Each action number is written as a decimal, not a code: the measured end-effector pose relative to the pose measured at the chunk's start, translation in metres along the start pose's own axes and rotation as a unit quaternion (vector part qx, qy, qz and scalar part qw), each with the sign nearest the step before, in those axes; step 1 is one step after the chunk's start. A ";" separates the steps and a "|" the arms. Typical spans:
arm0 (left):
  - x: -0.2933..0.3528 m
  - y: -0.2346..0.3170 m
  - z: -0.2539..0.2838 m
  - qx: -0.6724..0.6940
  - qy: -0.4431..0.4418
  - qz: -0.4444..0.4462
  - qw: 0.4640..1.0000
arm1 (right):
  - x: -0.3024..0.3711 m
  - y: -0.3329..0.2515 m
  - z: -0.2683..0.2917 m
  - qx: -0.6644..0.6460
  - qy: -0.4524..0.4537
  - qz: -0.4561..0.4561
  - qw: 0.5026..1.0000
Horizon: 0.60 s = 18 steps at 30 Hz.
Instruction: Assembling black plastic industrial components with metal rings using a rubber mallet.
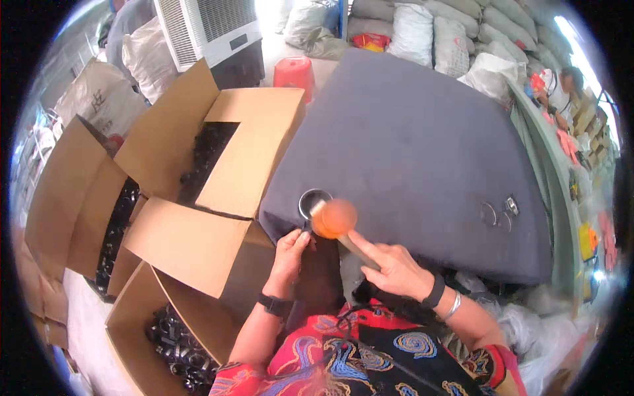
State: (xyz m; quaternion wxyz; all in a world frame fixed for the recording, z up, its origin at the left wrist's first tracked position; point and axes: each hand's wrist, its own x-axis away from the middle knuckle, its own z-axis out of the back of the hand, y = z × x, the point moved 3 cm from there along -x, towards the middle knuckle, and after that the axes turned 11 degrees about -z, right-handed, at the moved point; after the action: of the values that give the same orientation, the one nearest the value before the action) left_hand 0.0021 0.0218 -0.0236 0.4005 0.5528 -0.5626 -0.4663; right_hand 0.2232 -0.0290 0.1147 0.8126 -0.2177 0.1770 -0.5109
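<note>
At the near left edge of the dark cloth-covered table (416,132), a round metal band like a pipe clamp (302,203) stands with its ring facing up. My left hand (290,254) is closed, thumb and fingers pinching the band's near end. In my right hand (399,269) is a mallet, gripped by its handle (358,253) with the index finger stretched along it. The mallet's orange head (335,218), smeared by motion, is over the near right side of the band and hides part of it. Several loose metal clamps (500,214) lie at the table's right.
Open cardboard boxes (175,247) with dark metal clamps (178,346) inside crowd the left side. Beyond them are a red stool (294,74) and an air cooler (214,30). Stacked sacks (413,33) line the back. A person (564,92) is at the far right.
</note>
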 end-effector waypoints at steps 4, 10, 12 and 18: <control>0.004 0.021 -0.013 0.011 -0.014 -0.069 0.997 | -0.031 -0.014 -0.002 0.065 0.015 0.020 0.998; 0.032 0.062 0.027 0.067 0.209 -0.047 0.975 | -0.044 0.000 0.006 -0.171 0.055 0.006 0.984; 0.057 0.079 0.094 -0.322 0.261 -0.221 0.883 | -0.034 0.015 0.018 -0.322 0.098 -0.058 0.940; 0.198 0.125 0.275 0.059 0.590 -0.285 0.753 | 0.000 0.046 0.057 -0.419 0.202 -0.107 0.879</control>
State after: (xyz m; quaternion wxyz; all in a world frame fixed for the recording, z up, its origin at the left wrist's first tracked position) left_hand -0.3081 -0.1588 0.0178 0.4676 0.8756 -0.0576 -0.1063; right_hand 0.2864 -0.0014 0.1381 0.5327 -0.4475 0.5104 -0.5055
